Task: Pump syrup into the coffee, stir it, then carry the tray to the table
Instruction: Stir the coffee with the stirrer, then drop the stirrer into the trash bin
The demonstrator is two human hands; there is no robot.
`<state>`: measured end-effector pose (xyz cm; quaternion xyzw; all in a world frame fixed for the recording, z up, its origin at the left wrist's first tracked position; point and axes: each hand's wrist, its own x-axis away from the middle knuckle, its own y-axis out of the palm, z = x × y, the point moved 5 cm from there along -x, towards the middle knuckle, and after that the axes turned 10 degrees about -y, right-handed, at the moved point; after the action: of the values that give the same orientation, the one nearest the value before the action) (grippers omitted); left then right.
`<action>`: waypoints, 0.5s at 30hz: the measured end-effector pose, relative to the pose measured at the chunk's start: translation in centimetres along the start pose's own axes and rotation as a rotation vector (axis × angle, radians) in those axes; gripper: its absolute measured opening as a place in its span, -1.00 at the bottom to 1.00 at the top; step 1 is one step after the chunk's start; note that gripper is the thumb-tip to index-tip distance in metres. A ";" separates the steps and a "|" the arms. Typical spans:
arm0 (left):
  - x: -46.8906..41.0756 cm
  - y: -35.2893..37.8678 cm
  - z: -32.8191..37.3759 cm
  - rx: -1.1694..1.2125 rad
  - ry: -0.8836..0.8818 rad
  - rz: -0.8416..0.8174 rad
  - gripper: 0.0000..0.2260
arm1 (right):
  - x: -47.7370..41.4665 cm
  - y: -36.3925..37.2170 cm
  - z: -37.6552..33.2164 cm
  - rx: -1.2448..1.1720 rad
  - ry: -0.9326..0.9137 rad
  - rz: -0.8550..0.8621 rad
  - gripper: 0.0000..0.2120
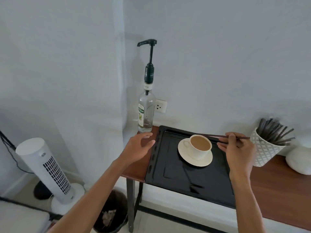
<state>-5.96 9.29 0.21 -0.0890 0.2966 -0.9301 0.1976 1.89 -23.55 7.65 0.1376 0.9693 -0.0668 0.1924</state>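
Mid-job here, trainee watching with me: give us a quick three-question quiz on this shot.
1. True or false: the cup stands on a saucer on the tray.
2. The right hand pinches: A) a spoon B) a stick C) nothing.
3. Fill in: the bottle stands off the tray, nearest the ___ hand.
Key: 1 true; 2 B; 3 left hand.
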 end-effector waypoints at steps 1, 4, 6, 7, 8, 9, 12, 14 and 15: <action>0.7 -0.8 -0.7 -0.016 -0.012 0.019 -0.59 | 0.4 0.0 0.2 -0.050 0.035 0.028 -0.80; 2.5 -3.4 -3.1 -0.069 -0.060 0.072 -0.55 | 2.4 0.9 0.3 -0.189 0.182 0.095 -0.80; 3.5 -5.2 -4.9 -0.127 -0.103 0.105 -0.53 | 4.3 2.6 0.0 -0.232 0.258 0.052 -0.79; 4.0 -6.1 -6.0 -0.161 -0.125 0.117 -0.53 | 5.5 3.7 -0.2 -0.254 0.292 0.007 -0.78; 4.3 -7.0 -7.2 -0.190 -0.148 0.123 -0.52 | 6.9 5.0 -0.5 -0.286 0.331 -0.036 -0.76; 4.6 -7.9 -8.4 -0.206 -0.170 0.126 -0.52 | 8.3 6.3 -0.7 -0.326 0.372 -0.070 -0.75; 5.0 -10.3 -11.8 -0.186 -0.202 0.134 -0.49 | 12.3 10.2 -1.3 -0.428 0.449 -0.147 -0.73; 5.2 -11.5 -14.0 -0.194 -0.202 0.122 -0.46 | 14.9 13.0 -1.6 -0.447 0.494 -0.195 -0.70; 5.2 -12.0 -15.2 -0.223 -0.202 0.102 -0.44 | 16.1 14.5 -1.7 -0.443 0.509 -0.223 -0.69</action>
<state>-18.70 23.90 -4.76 -0.1884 0.3807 -0.8665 0.2623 -8.81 -5.57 1.78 -0.0020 0.9862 0.1609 -0.0388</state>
